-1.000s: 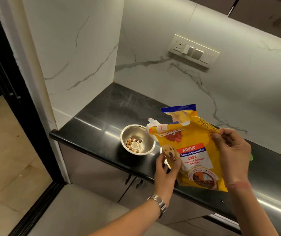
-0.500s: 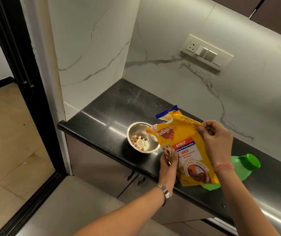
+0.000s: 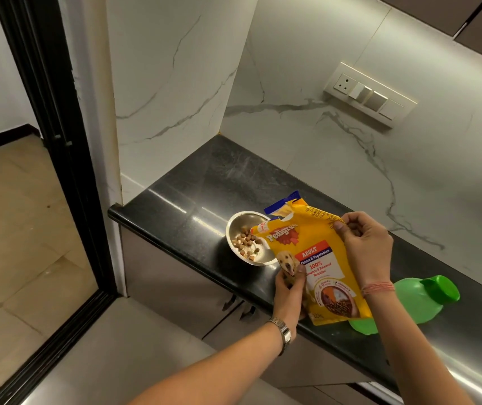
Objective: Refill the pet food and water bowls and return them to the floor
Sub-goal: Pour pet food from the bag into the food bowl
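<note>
A small steel bowl (image 3: pixel 235 226) stands near the front edge of the black countertop (image 3: pixel 193 197), with brown kibble pieces on its bottom. A yellow pet food pouch (image 3: pixel 316 258) is tilted left, its torn top corner over the bowl's right rim. My left hand (image 3: pixel 289 290) grips the pouch's lower left edge. My right hand (image 3: pixel 362 247) pinches its upper right edge. A green water bottle (image 3: pixel 421 299) with a green cap lies on its side behind the pouch, partly hidden by it and by my right wrist.
White marble walls enclose the counter at the back and left. A switch panel (image 3: pixel 370 95) sits on the back wall. Grey cabinet doors (image 3: pixel 175 276) run below the counter. A black door frame (image 3: pixel 58 159) stands at the left, with tan floor tiles (image 3: pixel 14 229) beyond.
More kibble lies in the bowl than before. The pouch's mouth has tipped lower over the bowl's rim. The view has shifted, so the green bottle now shows.
</note>
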